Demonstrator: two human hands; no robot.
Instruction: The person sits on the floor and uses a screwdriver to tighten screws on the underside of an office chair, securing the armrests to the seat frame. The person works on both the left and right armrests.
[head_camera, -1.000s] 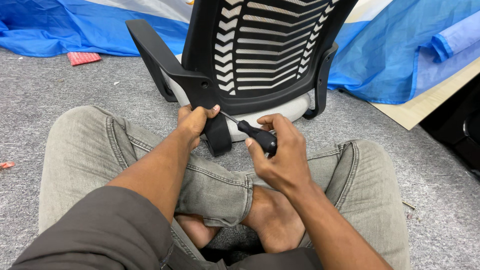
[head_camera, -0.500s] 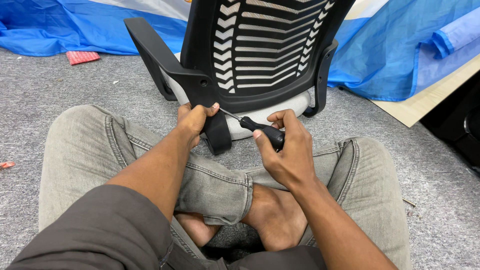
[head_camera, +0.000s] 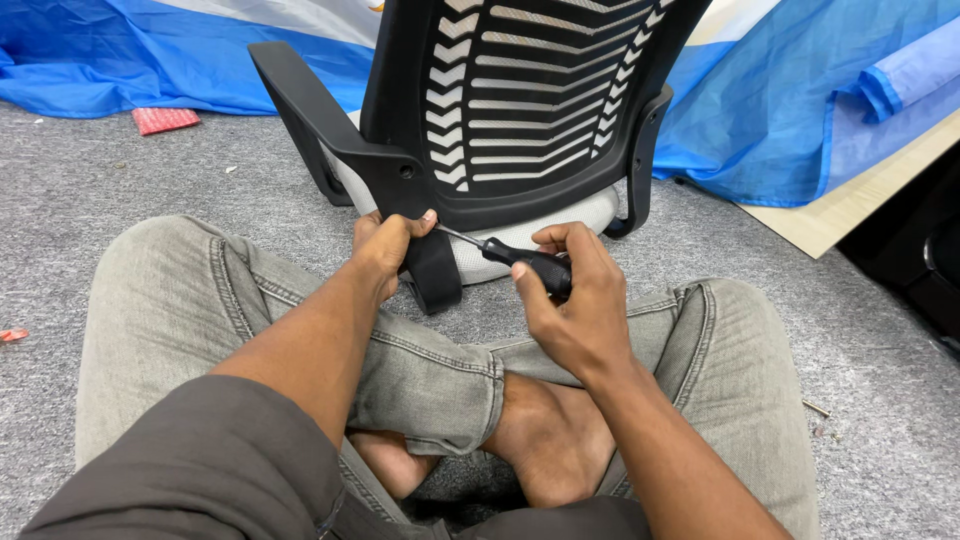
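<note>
Screwdriver (head_camera: 520, 260): black handle, thin metal shaft, lying slantwise from lower right to upper left, near the middle of the scene. Right hand (head_camera: 570, 300): grip closed around the handle, thumb and fingers wrapped over it. Shaft tip points left, ending just beside the left hand (head_camera: 385, 245) at the foot of the chair's back.

Left hand: grip closed on the black bracket (head_camera: 432, 270) under the chair (head_camera: 520, 100), thumb on top; tip contact hidden.

Chair: black slatted back, grey seat cushion, black armrests, resting on the grey carpet floor (head_camera: 120, 190), just beyond the crossed legs in grey jeans (head_camera: 180, 290).

Far: blue sheet (head_camera: 760, 130); small red packet (head_camera: 165, 119), far left.
</note>
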